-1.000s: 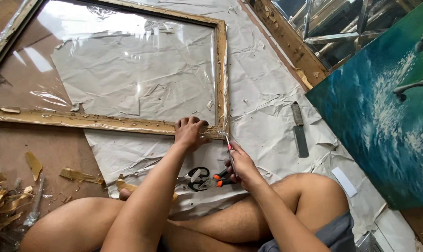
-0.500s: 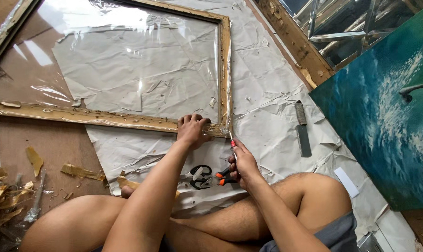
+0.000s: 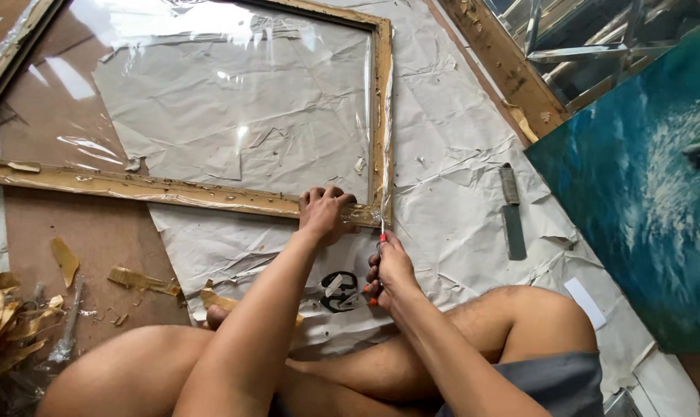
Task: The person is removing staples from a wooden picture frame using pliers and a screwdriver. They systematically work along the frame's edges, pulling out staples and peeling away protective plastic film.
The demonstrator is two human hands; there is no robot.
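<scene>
Nothing much moved since before: left hand (image 3: 324,212) stays pressed flat on gold frame (image 3: 180,191) corner. Right hand (image 3: 388,270) grip pinching small tool (image 3: 381,225) at that corner. Frame lies on papered floor (image 3: 458,147).

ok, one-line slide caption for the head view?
Left hand presses the worn gilded wooden frame on crumpled grey paper; right hand works a small orange-handled tool at its corner.
</scene>
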